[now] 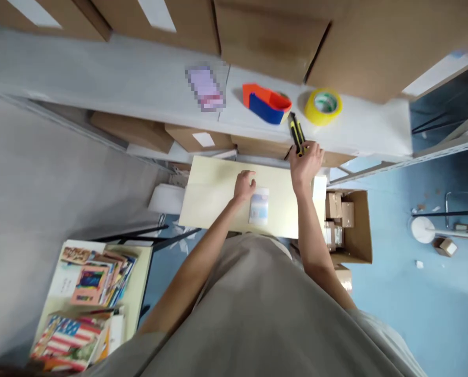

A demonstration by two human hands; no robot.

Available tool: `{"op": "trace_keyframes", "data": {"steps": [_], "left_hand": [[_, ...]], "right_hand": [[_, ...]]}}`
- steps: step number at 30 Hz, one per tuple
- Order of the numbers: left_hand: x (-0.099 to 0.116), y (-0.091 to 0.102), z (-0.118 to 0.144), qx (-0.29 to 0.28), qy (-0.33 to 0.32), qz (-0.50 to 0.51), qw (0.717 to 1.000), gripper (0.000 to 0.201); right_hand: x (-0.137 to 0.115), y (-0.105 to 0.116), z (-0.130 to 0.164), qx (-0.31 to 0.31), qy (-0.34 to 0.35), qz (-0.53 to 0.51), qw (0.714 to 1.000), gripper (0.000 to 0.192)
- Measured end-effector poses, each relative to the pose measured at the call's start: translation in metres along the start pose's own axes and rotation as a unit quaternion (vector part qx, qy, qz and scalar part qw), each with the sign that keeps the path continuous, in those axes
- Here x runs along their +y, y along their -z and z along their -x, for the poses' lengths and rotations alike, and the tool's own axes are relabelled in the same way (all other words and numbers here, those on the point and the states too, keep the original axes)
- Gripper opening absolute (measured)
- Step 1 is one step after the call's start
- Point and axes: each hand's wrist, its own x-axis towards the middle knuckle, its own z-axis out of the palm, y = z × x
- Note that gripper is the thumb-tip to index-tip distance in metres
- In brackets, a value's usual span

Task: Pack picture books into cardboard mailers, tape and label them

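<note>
My right hand [305, 163] reaches to the front edge of the white shelf [139, 89] and grips the lower end of a yellow and black utility knife [296, 133]. My left hand [245, 185] rests with curled fingers on the pale yellow table [210, 193], touching the top left of a small clear packet [259, 206] that lies flat there. Beside the knife on the shelf sit an orange and blue tape dispenser [267, 102] and a roll of yellow tape [323, 106].
Large cardboard boxes [273, 36] line the back of the shelf. An open carton of small boxes [346, 225] stands on the blue floor to the right. A side table with colourful cards [88, 293] is at lower left. A grey wall fills the left.
</note>
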Motion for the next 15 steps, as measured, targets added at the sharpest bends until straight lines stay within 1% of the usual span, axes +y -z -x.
{"op": "trace_keyframes", "data": {"steps": [2, 3, 5, 7, 9, 11, 13, 15], "left_hand": [[-0.036, -0.017, 0.025, -0.059, 0.065, -0.038, 0.995, 0.037], [-0.051, -0.025, 0.037, -0.09, 0.085, -0.054, 0.991, 0.039], [-0.076, -0.039, 0.06, -0.144, 0.096, -0.079, 0.982, 0.045], [-0.093, -0.051, 0.077, -0.173, 0.073, -0.088, 0.978, 0.052], [-0.105, -0.059, 0.09, -0.185, 0.041, -0.084, 0.978, 0.057], [-0.113, -0.065, 0.099, -0.186, 0.014, -0.067, 0.98, 0.06], [-0.117, -0.068, 0.104, -0.187, -0.009, -0.044, 0.981, 0.062], [-0.119, -0.068, 0.108, -0.186, -0.027, -0.022, 0.982, 0.064]], "right_hand": [[0.021, 0.001, 0.032, -0.005, -0.011, -0.025, 1.0, 0.029], [0.031, -0.001, 0.051, -0.013, -0.021, -0.039, 0.999, 0.033], [0.049, -0.008, 0.091, -0.043, -0.047, -0.068, 0.996, 0.041], [0.062, -0.02, 0.134, -0.091, -0.079, -0.098, 0.988, 0.046], [0.068, -0.033, 0.176, -0.146, -0.129, -0.12, 0.973, 0.049], [0.068, -0.044, 0.213, -0.2, -0.193, -0.122, 0.953, 0.051], [0.063, -0.051, 0.241, -0.243, -0.248, -0.108, 0.931, 0.053], [0.056, -0.056, 0.26, -0.267, -0.284, -0.099, 0.916, 0.057]]}}
